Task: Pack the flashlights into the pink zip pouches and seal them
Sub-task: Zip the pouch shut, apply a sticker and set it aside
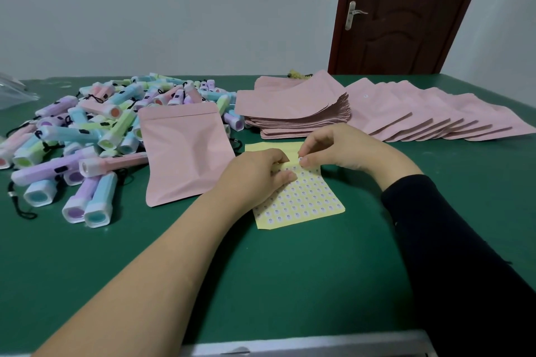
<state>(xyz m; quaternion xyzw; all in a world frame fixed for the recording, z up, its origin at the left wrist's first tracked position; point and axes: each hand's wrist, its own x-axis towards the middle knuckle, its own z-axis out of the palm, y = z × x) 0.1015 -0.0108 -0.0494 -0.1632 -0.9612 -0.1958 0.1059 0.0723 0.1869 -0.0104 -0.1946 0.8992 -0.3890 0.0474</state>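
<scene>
Right of a pouch (185,153), left hand (255,174) grips the sticker sheet (304,200); right hand (339,150) pinches a sticker (300,158).

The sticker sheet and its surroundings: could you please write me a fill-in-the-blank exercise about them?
1. The sticker sheet has a ____ backing.
2. The left hand holds the sheet while the right hand pinches a ____.
3. The flashlights are heaped to the ____ of the lone pouch.
Missing: yellow; sticker; left.

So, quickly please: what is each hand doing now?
Left hand: pinches the sticker sheet.
Right hand: pinches one sticker on it.
</scene>
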